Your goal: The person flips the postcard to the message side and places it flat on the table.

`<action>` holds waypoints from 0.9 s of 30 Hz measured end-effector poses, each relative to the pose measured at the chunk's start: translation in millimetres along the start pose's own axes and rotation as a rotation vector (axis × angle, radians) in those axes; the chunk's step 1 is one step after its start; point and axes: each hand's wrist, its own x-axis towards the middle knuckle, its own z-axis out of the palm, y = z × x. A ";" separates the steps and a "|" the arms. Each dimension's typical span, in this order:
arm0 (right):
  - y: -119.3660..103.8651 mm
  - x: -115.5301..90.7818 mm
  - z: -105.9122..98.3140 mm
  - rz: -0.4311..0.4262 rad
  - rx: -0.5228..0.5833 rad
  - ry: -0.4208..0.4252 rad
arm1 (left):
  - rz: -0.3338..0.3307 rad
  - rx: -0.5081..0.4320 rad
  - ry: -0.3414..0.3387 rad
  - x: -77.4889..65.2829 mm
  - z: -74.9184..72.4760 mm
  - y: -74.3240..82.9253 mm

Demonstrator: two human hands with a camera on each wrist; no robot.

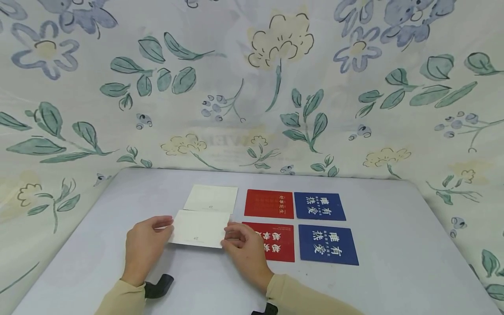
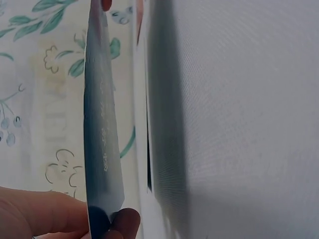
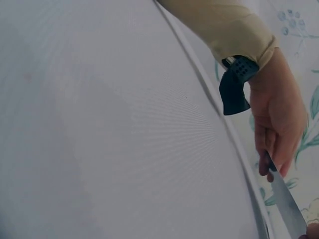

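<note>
A card (image 1: pixel 200 227) with a white upper face is held at both sides, a little above the table. Its underside (image 2: pixel 102 129) looks dark blue with pale lettering in the left wrist view. My left hand (image 1: pixel 143 245) pinches the card's left edge between thumb and fingers. At the opposite edge, my right hand (image 1: pixel 249 253) pinches the lower right corner. Behind the held card lies another white-faced card (image 1: pixel 212 197), partly overlapped by it in the head view. The right wrist view shows the held card (image 3: pixel 288 206) edge-on below the left hand.
Right of the hands lie a red card (image 1: pixel 269 204) and a nearer red card (image 1: pixel 284 245), partly behind my right hand. Farther right are two blue cards, one behind (image 1: pixel 334 199) and one in front (image 1: pixel 346 258). Flowered cloth (image 1: pixel 236 87) hangs behind the white table (image 1: pixel 401 262).
</note>
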 end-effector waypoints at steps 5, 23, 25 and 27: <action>15.9 3.2 0.7 -0.053 -0.036 0.006 | 0.013 0.009 0.009 0.9 1.9 0.0; 15.4 0.6 -0.6 -0.102 -0.195 -0.048 | -0.013 0.032 -0.036 0.3 6.0 -3.2; 16.1 0.4 -0.6 -0.098 -0.208 -0.059 | -0.009 0.031 -0.036 0.0 5.8 -3.0; 16.8 0.5 -0.7 -0.086 -0.218 -0.074 | -0.005 0.029 -0.033 -0.4 5.8 -2.8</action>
